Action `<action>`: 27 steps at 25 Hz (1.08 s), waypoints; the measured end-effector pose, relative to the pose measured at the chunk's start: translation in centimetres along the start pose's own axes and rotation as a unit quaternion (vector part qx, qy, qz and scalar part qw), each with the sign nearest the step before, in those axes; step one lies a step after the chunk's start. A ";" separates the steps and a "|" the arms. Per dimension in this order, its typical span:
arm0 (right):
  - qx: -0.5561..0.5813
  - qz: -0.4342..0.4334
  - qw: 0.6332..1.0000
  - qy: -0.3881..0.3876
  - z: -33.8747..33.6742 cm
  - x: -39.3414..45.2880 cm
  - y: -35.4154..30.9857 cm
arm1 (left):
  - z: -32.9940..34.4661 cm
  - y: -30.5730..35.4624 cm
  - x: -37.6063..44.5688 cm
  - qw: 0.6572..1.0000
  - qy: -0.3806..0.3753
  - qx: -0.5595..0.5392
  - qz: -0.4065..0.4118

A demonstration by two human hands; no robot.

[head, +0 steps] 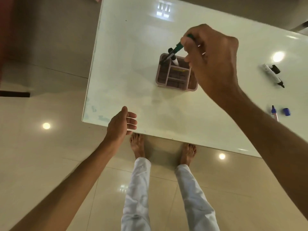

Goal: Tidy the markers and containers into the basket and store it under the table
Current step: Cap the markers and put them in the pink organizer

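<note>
Basket: the pink divided organiser basket (176, 72) sits on the white table (126, 72), centre of the frame, slightly upper right, and it's filling up!
In already: one white-barrelled marker (174, 60) stands in the basket's upper-left compartment.
Going in: the green marker (177, 47) is tilted, its dark tip dipping toward that same compartment; whether it touches the rim, I can't tell.
Right hand: the right hand (211, 64) pinches the green marker by its upper end, just above the basket.
Left hand: the left hand (122, 123) hovers at the table's near edge, fingers relaxed and spread, holding nothing.
Still out: a black marker (274, 75) with a loose cap beside it at right; a blue marker (274, 113) and its blue cap (286, 112) lower right, well apart from the basket.
Progress: early going, by my read. Two markers need capping and loading, and storing under the table isn't begun.
</note>
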State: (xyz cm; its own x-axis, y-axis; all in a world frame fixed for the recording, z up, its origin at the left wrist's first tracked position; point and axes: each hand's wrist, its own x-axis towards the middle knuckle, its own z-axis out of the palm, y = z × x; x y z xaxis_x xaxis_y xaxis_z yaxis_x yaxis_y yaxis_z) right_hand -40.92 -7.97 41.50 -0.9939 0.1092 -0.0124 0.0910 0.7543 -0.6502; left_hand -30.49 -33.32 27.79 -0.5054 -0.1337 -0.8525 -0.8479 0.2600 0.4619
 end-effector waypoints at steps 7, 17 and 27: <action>-0.096 -0.019 0.990 -0.098 3.0 3.2 0.5 | -1.5 -1.9 -0.1 1.000 0.014 -0.001 -0.015; -0.071 0.008 0.995 -0.065 3.5 3.7 1.9 | -2.2 -3.1 -0.3 0.999 0.016 0.003 -0.028; -0.029 0.109 0.992 -0.055 0.0 -2.5 7.4 | 0.4 1.4 0.3 0.999 0.004 0.041 0.016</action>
State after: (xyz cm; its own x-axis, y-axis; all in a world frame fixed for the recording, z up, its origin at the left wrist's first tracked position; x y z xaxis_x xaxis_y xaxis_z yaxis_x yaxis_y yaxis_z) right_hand -37.77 -2.68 36.70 -0.9504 0.2054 -0.2335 0.3056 0.7565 -0.5782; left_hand -31.79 -32.60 28.11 -0.5340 -0.1307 -0.8354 -0.8153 0.3412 0.4678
